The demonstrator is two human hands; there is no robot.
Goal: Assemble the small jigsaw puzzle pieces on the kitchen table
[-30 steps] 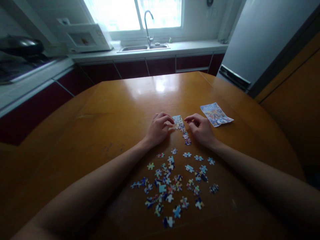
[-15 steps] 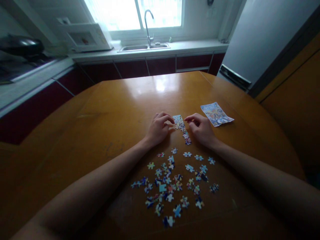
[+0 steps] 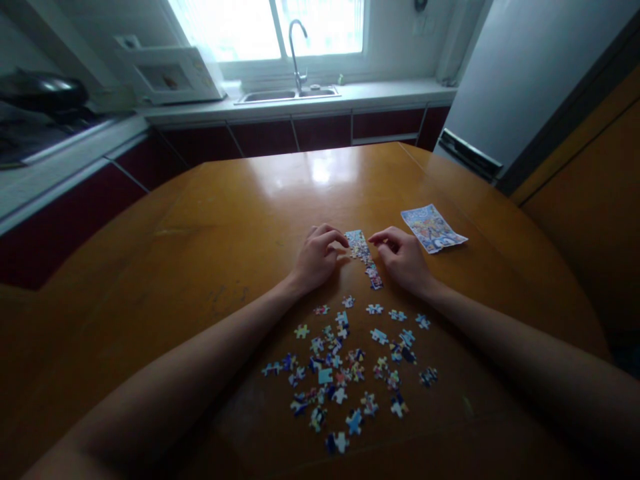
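Observation:
A joined strip of jigsaw puzzle [image 3: 358, 245] lies flat on the table, wider at its far end and narrowing toward me. At its left edge rests my left hand [image 3: 320, 253], fingers bent and thumb apart from them, fingertips at or touching the pieces. My right hand [image 3: 401, 259] is on the other side, its index fingertip close to the right edge and its thumb held apart; whether it touches I cannot tell. No piece shows in either hand. Many loose puzzle pieces [image 3: 325, 376] are scattered between my forearms, nearer to me.
A creased picture sheet [image 3: 433, 229] lies right of my right hand on the wooden table [image 3: 240, 213]. Beyond the table runs a counter with a sink [image 3: 273, 96] and a microwave-like white box [image 3: 170, 75]. A fridge [image 3: 530, 73] stands at the right, a dark pan [image 3: 43, 90] at the left.

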